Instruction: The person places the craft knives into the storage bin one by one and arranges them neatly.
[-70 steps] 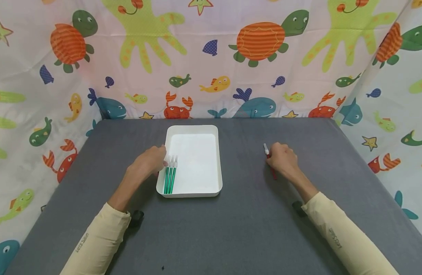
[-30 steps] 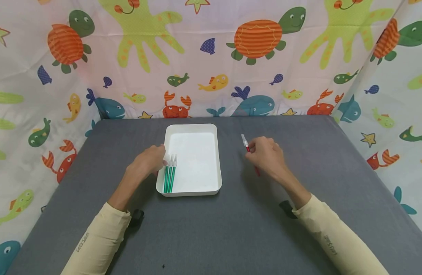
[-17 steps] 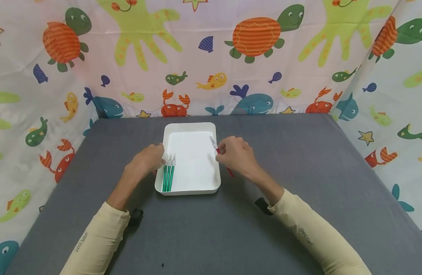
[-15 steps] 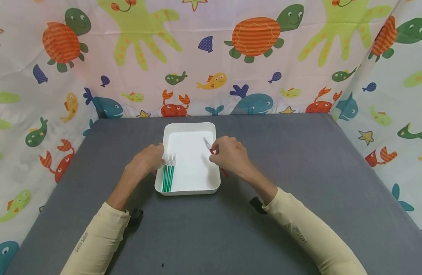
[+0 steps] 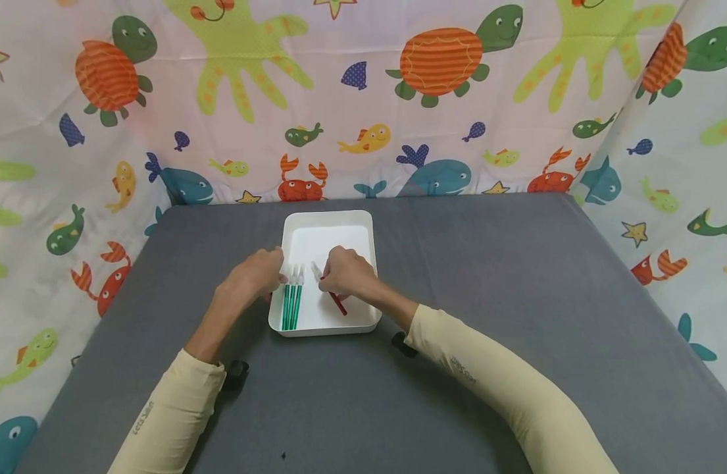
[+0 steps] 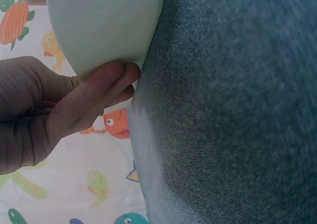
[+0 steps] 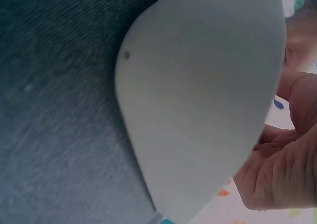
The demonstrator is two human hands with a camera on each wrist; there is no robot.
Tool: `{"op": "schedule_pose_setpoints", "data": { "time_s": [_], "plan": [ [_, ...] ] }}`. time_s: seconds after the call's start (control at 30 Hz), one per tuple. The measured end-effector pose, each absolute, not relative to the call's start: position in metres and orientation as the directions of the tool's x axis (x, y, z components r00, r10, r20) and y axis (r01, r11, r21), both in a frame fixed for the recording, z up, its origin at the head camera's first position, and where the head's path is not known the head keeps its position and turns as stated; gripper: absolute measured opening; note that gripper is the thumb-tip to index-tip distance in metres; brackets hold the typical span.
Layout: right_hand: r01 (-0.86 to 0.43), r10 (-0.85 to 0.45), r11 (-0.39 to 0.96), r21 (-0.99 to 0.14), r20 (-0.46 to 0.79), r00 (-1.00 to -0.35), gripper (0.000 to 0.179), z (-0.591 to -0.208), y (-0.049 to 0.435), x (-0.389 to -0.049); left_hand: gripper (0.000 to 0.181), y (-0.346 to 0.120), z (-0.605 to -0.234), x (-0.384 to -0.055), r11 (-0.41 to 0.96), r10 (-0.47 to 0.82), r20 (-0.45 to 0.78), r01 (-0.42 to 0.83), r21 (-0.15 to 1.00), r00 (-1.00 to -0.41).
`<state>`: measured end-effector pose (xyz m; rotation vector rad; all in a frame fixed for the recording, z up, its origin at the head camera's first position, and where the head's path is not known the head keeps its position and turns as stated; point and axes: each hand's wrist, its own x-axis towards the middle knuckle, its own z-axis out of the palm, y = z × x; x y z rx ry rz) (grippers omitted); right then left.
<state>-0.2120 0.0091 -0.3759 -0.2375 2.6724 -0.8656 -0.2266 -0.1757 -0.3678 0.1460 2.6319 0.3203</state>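
A white rectangular tray [image 5: 327,237] lies on the grey table. My left hand [image 5: 253,275] grips its left rim; in the left wrist view the fingers [image 6: 94,92] press against the tray's outer wall. Inside, along the left side, several slim green pen-like sticks [image 5: 292,307] with clear caps lie side by side, caps away from me. Over the tray's middle my right hand [image 5: 348,271] pinches a red pen-like stick [image 5: 338,303] with a clear cap, slanting to the upper left. Its middle is hidden by the fingers. In the right wrist view the tray's wall hides the fingertips.
The grey table [image 5: 487,263] extends on both sides of the tray and in front of it. A curtain [image 5: 233,158] printed with sea animals hangs along the back and sides. A small dark speck [image 5: 283,455] is near the front.
My right hand has carried the red pen-like stick leftward from the table, over the tray's right rim and down near the green ones. The left hand has stayed on the left rim.
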Motion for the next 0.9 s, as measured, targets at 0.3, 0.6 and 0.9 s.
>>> {"op": "schedule_pose_setpoints", "data": {
  "time_s": [0.3, 0.6, 0.9],
  "plan": [
    [-0.086, -0.305, 0.783, -0.615, -0.26, -0.916, 0.013, -0.386, -0.008, -0.212, 0.077, -0.176, -0.367, -0.226, 0.964, 0.181, -0.429, 0.073, 0.258, -0.885],
    [-0.045, -0.375, 0.686, -0.726, -0.3, -0.877, 0.016, -0.394, -0.008, -0.214, 0.078, -0.177, -0.367, -0.228, 0.966, 0.178, -0.442, 0.069, 0.251, -0.879],
    [0.058, -0.431, 0.568, -0.821, -0.357, -0.829, 0.029, -0.39, 0.002, -0.213, 0.077, -0.177, -0.369, -0.228, 0.962, 0.199, -0.425, 0.093, 0.256, -0.883]
  ]
}}
